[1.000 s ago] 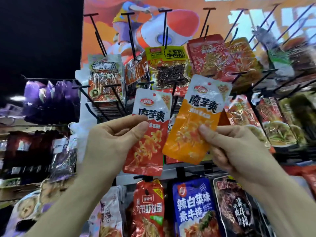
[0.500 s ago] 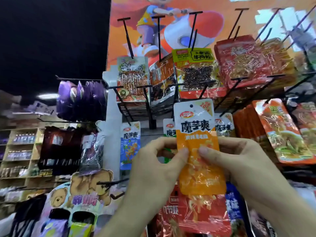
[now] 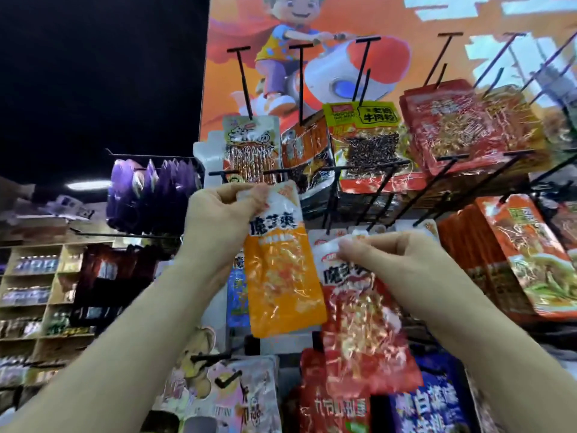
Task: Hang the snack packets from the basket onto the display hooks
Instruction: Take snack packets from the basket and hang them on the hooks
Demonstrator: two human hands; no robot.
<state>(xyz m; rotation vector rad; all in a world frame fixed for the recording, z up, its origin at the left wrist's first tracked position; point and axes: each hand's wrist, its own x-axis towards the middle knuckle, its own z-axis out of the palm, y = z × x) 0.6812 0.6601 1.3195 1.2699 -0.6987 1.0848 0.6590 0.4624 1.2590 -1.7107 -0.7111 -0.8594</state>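
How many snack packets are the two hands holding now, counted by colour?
orange packet: 1, pinched at its top by the left hand
red packet: 1, pinched at its top by the right hand
Total: 2

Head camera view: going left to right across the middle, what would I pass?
Wooden shelves → purple packets → left hand → orange packet → red packet → orange-red hanging packets.
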